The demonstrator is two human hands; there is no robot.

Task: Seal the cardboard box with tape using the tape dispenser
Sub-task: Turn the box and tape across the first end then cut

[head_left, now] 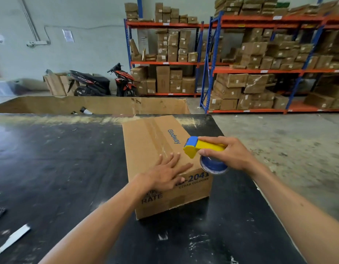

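Two hands work at the frame's centre: the left hand [165, 173] lies flat, fingers straight, on the cardboard box [159, 149] on the black worktop [50, 168]; the right hand [229, 153] grips the yellow-and-blue tape dispenser [205, 151] at the box's right edge. Tape along the seam looks already laid, though glare obscures it. Press it firmly, keeping the box steadied.

Matt brown cardboard box [161, 149] with a glossy clear tape strip, smooth yellow and blue plastic tape dispenser [201, 147], scuffed, semi-glossy black tabletop [60, 168], rough grey concrete floor [288, 134]
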